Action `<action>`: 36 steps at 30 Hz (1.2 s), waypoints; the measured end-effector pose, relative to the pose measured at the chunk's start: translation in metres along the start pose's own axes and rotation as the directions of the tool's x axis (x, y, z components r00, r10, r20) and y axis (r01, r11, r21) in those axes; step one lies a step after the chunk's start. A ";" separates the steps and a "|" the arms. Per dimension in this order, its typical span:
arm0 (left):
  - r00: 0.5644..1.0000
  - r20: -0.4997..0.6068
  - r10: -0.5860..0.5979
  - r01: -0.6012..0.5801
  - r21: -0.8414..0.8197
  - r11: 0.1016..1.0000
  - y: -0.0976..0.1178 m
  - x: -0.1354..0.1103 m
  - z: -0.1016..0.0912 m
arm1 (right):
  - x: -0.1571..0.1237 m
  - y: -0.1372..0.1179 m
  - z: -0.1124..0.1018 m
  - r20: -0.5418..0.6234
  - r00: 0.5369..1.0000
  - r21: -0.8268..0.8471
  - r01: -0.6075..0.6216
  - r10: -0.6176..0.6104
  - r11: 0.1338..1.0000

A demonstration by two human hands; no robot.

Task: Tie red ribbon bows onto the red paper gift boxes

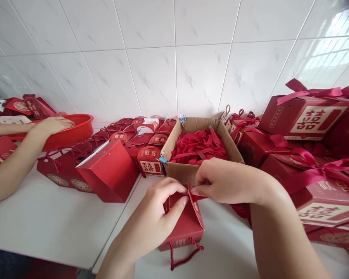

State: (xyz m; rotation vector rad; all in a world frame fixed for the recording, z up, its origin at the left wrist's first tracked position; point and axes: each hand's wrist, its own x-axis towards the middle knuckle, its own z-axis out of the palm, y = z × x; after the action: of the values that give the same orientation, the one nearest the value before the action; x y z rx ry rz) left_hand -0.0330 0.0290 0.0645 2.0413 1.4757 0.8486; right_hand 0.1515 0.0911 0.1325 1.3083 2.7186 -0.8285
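A small red gift box [189,228] stands on the white table in front of me, its top flaps drawn together and a twisted rope handle [187,263] hanging at the near side. My left hand [159,213] pinches the upper flaps between thumb and fingers. On the other side of the flap, my right hand [223,180] is closed on a red ribbon [200,197] at the top, whose ends are mostly hidden. Just behind both hands, an open cardboard box [177,170] contains a heap of cut red ribbons [199,147].
Large boxes tied with bows [317,112] are stacked at right. Rows of small red boxes [149,155] line the wall, with a taller plain red box [110,170] before them. At left, another person's arms [20,155] reach to a red plastic basin [72,133].
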 end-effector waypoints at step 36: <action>0.979 0.059 -0.195 0.186 0.132 0.974 0.000 -0.028 -0.027 | -0.009 -0.012 -0.005 -0.397 0.883 0.624 0.460 -0.252 0.631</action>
State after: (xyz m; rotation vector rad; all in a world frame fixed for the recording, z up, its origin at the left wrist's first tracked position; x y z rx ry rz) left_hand -0.0594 0.0031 0.0776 1.9564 1.6909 0.6131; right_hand 0.1499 0.0811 0.1443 0.9602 3.0543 -2.0546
